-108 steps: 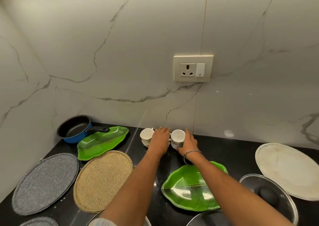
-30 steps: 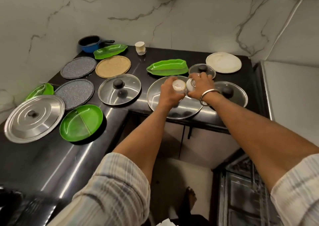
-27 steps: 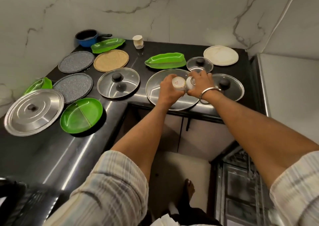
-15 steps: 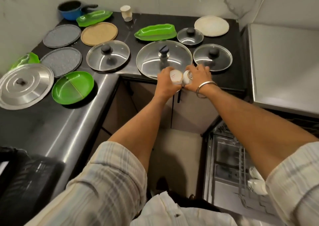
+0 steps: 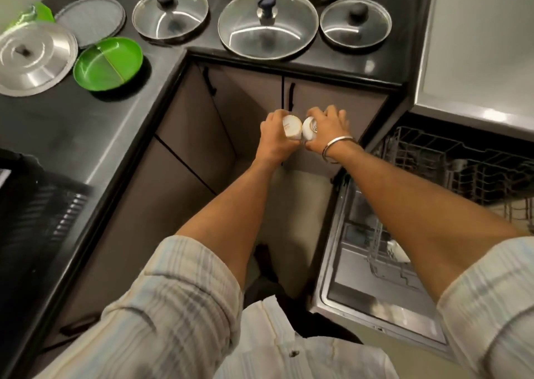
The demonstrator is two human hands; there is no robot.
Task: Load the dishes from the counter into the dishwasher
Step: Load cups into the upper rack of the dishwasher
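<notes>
Two cups — one [image 5: 291,127] in our left hand [image 5: 276,143], one [image 5: 308,128] in our right hand [image 5: 328,131] — hang touching before the cupboard, beside the open dishwasher [image 5: 404,234]. Fingers curl around each; we judge them light, stiff, breakable, glaze slippery — best held around the body.

2 small white cups, left cup [image 5: 291,127] and right cup [image 5: 309,128], are held side by side, touching, tipped sideways, in front of the cabinet doors, left of the open dishwasher [image 5: 410,225].

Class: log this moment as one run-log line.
left hand: grips small white cup | right hand: grips second white cup | open steel dishwasher: rack pulled out
</notes>
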